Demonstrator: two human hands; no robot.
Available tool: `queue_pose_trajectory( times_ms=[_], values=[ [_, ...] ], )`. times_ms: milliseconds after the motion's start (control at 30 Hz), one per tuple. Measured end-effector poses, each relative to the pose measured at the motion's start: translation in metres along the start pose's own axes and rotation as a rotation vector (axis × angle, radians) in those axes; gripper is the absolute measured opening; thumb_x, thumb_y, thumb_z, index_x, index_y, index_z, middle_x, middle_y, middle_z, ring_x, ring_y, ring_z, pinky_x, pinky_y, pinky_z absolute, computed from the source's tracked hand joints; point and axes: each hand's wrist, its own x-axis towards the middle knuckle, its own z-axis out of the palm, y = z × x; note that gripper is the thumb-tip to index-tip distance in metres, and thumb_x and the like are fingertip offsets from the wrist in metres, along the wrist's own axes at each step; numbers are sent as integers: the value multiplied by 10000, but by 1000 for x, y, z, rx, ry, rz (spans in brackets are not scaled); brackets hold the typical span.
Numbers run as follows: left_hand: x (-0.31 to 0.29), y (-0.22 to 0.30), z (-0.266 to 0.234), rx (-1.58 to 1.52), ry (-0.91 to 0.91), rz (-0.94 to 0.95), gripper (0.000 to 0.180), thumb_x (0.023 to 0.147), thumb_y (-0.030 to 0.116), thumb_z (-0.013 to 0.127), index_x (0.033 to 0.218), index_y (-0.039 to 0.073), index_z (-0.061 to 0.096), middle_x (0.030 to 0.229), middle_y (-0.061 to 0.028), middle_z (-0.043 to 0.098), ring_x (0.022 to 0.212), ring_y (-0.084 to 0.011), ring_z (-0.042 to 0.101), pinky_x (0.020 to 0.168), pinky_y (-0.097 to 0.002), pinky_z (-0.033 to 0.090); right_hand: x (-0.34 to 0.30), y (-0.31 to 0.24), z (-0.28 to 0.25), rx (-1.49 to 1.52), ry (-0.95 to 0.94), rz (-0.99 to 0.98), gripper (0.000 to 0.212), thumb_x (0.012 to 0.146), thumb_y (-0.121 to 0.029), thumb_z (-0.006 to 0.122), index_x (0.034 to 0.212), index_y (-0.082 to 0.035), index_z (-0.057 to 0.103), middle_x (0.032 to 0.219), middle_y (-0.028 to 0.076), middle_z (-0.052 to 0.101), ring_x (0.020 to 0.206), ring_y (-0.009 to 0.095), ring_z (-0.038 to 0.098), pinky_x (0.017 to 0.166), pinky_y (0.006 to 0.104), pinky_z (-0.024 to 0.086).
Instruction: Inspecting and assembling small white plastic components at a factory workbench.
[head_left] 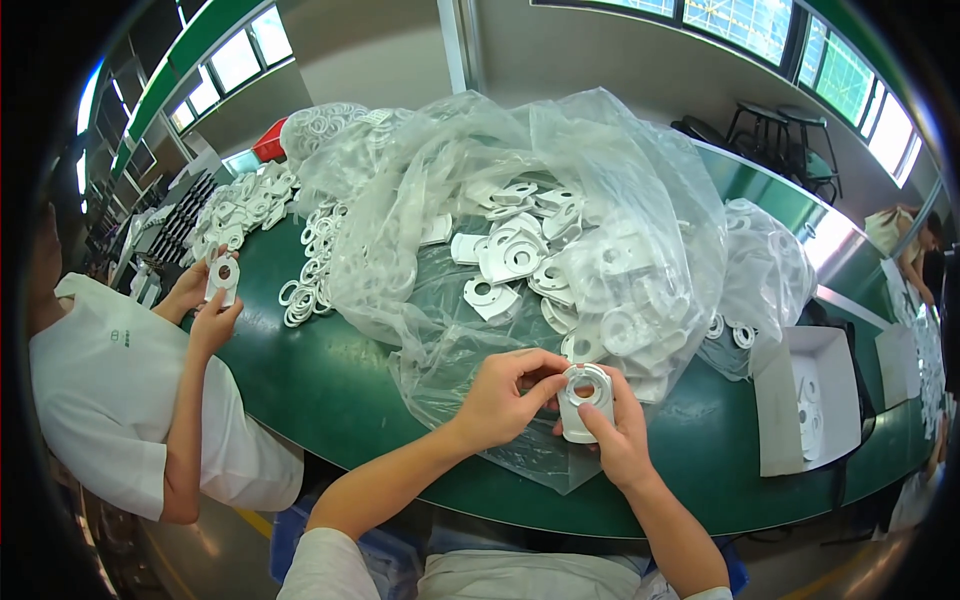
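Both my hands are at a white plastic housing with a round hole, held over the table's near side. My right hand grips it from the right, thumb across its front face. My left hand is closed at the upper left edge, thumb and fingers pinched against the round opening. A pale ring shape surrounds that hole; whether it is a separate piece I cannot tell. Just beyond lies a large clear plastic bag, spread wide, with a heap of similar white housings in it.
At left a co-worker holds a similar white part. White rings pile beside the bag on the green table. An open white box with white parts stands at right, near a smaller bag. Stools stand behind.
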Motion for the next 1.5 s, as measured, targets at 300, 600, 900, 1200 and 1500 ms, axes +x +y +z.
queue_pose_trajectory(
  times_ms=[300, 600, 900, 1200, 1500],
  values=[
    [-3, 3, 0, 314, 9, 192, 132, 870, -2, 599, 995, -39, 613, 902, -56, 593, 794, -114, 583, 712, -229, 498, 4, 4, -3, 30, 64, -14, 298, 1015, -236, 400, 1032, 16, 559, 895, 107, 645, 711, 151, 644, 614, 257, 536],
    [-2, -6, 3, 98, -43, 152, 137, 884, -6, 552, 997, -37, 624, 922, -70, 571, 795, -114, 588, 693, -228, 497, 0, 1, -1, -177, 71, -6, 264, 987, -175, 449, 923, 37, 593, 757, 86, 650, 587, 123, 624, 517, 243, 494],
    [-3, 11, 1, 146, -83, 236, 175, 867, -18, 577, 1020, -14, 662, 893, -79, 613, 748, -121, 607, 628, -232, 503, -2, -2, -5, -266, 11, -84, 298, 1003, -187, 399, 916, 37, 576, 751, 91, 645, 607, 136, 638, 528, 246, 510],
    [-3, 7, -1, 136, -120, 237, 183, 839, -22, 625, 1015, -9, 674, 891, -90, 642, 764, -141, 645, 632, -243, 530, 0, -5, -16, -388, -119, -76, 266, 995, -166, 408, 947, 37, 573, 763, 82, 648, 599, 122, 616, 563, 254, 501],
    [3, 14, -18, 549, -206, 478, 244, 771, 7, 699, 1014, 29, 689, 874, -110, 681, 715, -220, 661, 610, -286, 520, 0, -18, -15, -346, -147, 57, 220, 948, -122, 435, 926, 41, 582, 769, 97, 655, 629, 130, 631, 542, 252, 510]
  ],
)
